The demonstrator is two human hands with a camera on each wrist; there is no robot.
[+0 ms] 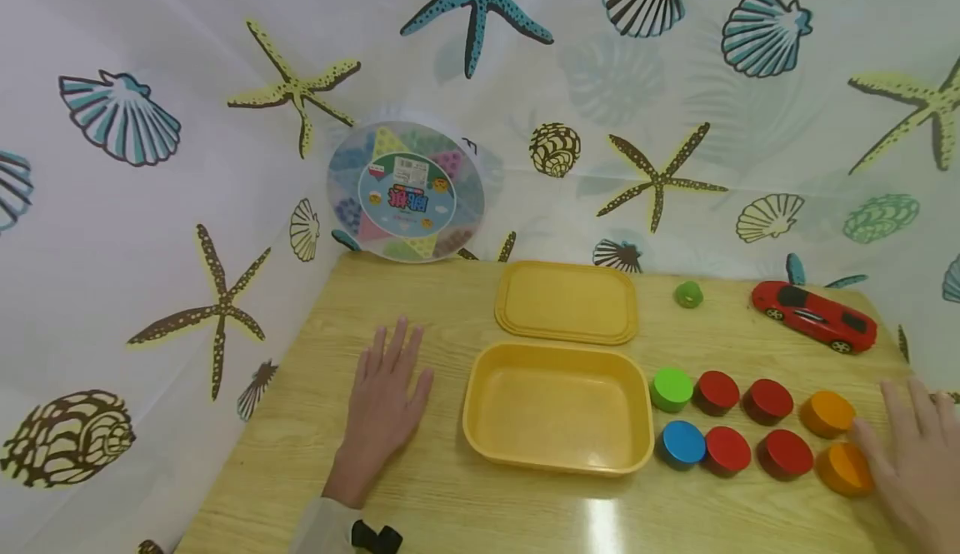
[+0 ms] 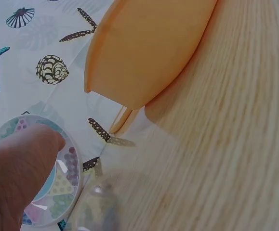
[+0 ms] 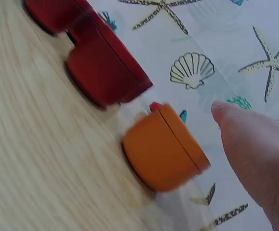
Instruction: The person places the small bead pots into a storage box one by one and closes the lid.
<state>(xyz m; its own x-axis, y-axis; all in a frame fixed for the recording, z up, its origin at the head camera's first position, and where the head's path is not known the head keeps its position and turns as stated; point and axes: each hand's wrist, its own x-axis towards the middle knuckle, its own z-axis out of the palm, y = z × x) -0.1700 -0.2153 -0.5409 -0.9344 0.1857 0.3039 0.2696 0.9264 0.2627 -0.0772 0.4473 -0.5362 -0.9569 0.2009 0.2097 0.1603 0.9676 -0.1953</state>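
My left hand [image 1: 386, 400] rests with straight fingers on the wooden table, left of a yellow rectangular container [image 1: 558, 411], and holds nothing. At the right edge my right hand [image 1: 918, 458] lies with fingers extended beside two orange lidded tubs [image 1: 846, 468]; whether the thumb touches one, I cannot tell. Left of those stand several red tubs [image 1: 784, 454], a green tub [image 1: 671, 389] and a blue tub [image 1: 682, 444], in two rows. In the right wrist view, an orange tub [image 3: 163, 149] is near my thumb. The container's side [image 2: 149, 43] fills the top of the left wrist view.
Behind the container lies a flat yellow lid [image 1: 566, 302]. A small green object [image 1: 688, 294] and a red toy car [image 1: 813, 317] sit toward the back right. A round, colourful package [image 1: 407, 192] leans against the shell-patterned cloth [image 1: 525, 221] at the back.
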